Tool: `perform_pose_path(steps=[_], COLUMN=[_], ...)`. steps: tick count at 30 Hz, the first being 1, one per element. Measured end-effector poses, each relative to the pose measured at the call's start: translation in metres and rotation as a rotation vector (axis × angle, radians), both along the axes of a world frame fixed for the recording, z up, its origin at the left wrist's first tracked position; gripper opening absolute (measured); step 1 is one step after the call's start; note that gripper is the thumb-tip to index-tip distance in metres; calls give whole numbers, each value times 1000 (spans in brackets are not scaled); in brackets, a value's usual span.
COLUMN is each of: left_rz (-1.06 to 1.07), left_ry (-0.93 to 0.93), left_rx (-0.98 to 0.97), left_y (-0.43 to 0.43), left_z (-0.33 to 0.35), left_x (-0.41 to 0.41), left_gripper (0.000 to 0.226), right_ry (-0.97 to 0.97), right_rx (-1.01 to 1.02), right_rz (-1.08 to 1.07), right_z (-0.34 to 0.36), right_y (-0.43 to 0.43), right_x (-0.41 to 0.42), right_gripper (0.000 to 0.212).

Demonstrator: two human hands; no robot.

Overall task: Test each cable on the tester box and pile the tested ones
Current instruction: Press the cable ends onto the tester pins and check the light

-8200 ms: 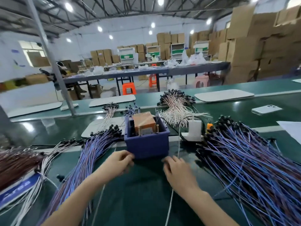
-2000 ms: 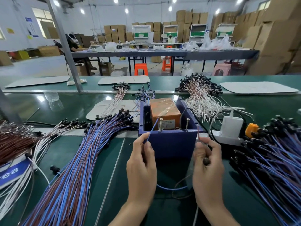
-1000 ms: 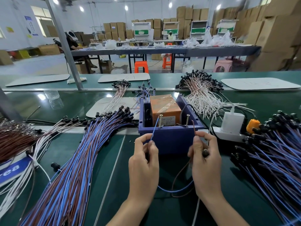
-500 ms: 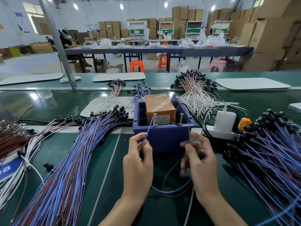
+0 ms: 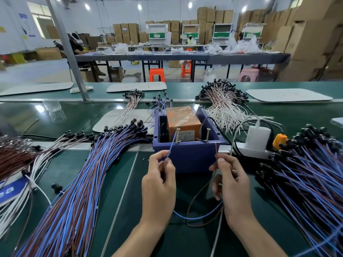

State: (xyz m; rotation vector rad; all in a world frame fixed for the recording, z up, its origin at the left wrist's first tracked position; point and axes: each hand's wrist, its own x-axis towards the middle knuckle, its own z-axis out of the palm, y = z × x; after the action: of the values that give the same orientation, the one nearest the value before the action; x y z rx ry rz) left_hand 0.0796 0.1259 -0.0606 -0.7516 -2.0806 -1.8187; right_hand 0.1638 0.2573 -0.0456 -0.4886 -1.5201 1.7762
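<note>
Glossy green belt (image 5: 115,182), blue plastic box (image 5: 189,156), taped cardboard block (image 5: 182,117)

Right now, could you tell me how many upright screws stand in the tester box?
2. One screw stands front left in the tester box, by the tip of the blue wire; the other screw stands to its right. More may be hidden inside.

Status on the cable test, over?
Left hand pinches blue lead, tip by left screw. Right hand pinches brown lead, short of right screw. Path clear.
</note>
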Motion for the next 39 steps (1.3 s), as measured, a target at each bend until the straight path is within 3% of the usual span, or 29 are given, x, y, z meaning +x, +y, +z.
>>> perform_pose_path(steps=[21,39], left_rz=[12,2], left_ry=[28,28], left_rx=[-7,-5], left_y=[1,1], left_z=[2,4], left_x=[1,2], left_gripper=[11,11], right_ry=[-41,-81], right_rx=[432,555], right_rz=[-173,-187], right_z=[-4,-13], right_y=[-4,-4], right_x=[-10,-11], right_gripper=[21,32])
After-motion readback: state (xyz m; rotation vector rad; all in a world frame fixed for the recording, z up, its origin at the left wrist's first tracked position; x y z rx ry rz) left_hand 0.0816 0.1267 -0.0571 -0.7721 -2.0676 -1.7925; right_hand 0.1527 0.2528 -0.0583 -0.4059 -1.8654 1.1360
